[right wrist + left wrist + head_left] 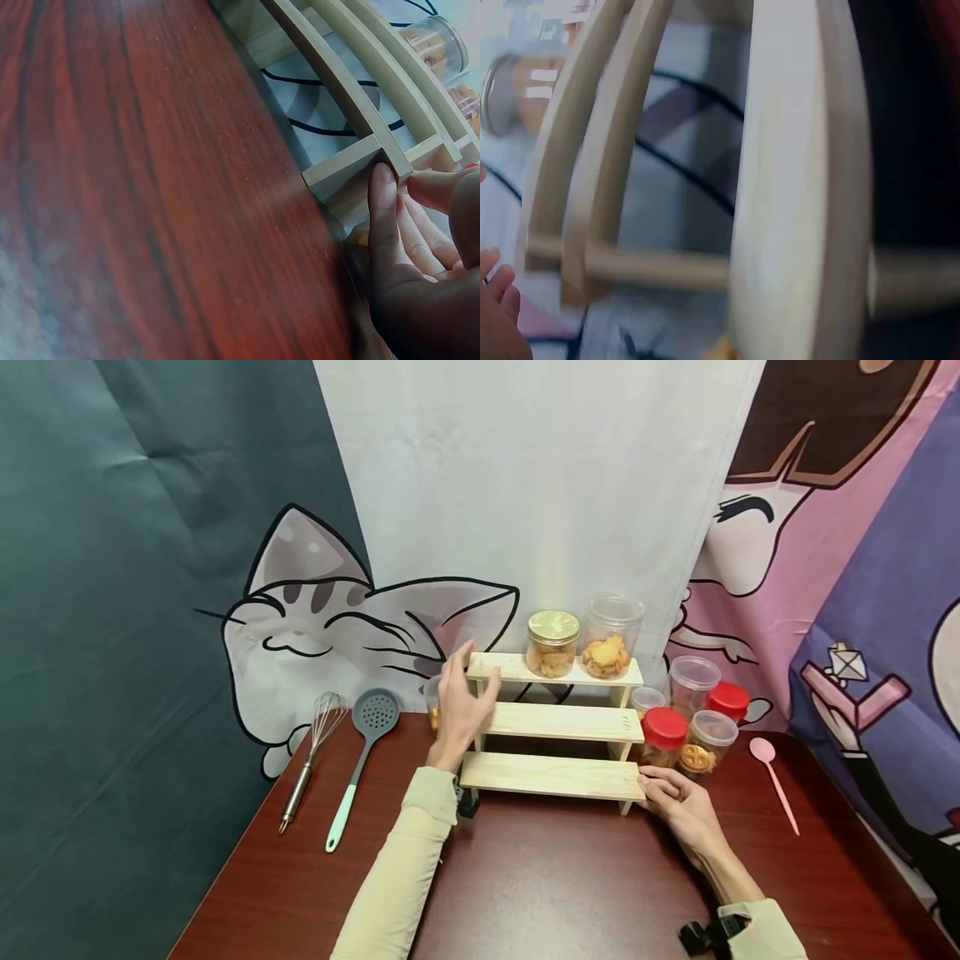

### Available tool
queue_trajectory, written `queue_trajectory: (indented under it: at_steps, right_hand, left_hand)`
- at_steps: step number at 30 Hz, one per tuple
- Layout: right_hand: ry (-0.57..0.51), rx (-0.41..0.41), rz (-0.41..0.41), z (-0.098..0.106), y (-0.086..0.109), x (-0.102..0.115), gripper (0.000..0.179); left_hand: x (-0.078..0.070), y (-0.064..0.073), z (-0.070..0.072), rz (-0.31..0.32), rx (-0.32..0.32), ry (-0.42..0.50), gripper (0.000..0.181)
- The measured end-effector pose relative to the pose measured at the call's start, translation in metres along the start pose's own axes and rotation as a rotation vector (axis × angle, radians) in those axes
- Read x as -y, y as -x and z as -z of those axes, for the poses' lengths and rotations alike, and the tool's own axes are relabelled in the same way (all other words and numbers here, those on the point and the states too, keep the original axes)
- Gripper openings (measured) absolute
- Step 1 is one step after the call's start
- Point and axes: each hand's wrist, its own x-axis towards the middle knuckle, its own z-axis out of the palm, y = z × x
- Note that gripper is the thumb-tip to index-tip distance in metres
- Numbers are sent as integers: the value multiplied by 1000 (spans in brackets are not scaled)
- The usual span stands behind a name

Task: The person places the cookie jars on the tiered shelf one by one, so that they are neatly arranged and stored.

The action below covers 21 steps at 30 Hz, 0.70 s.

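Note:
A three-tier wooden display shelf stands on the table. My right hand pinches the right end of its lowest board between thumb and fingers; the right wrist view shows this pinch at the board's corner. At the shelf's left side my left hand is raised, its fingers spread beside the upper boards and holding nothing. Partly hidden behind that hand is a clear jar. On the top board sit a gold-lidded jar of cookies and a larger clear jar of cookies.
Right of the shelf cluster several jars, including a red-lidded jar and a clear-lidded cookie jar. A pink spoon lies farther right. At left lie a whisk and a grey slotted turner. A printed cloth hangs behind the table.

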Motion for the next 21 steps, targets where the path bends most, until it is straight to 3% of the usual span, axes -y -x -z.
queue_trajectory:
  at_steps: [6, 10, 21]
  right_hand:
    - [0, 8, -11, 1, -1, 0, 44]
    - [-16, 9, -8, 1, 0, 0, 43]
    - [-45, 16, 6, 0, 1, 0, 42]
  left_hand:
    - [32, 6, 29, 179, -26, 19, 59]
    - [51, 15, 38, 272, -16, 33, 63]
    - [82, 37, 44, 422, 132, 79, 93]
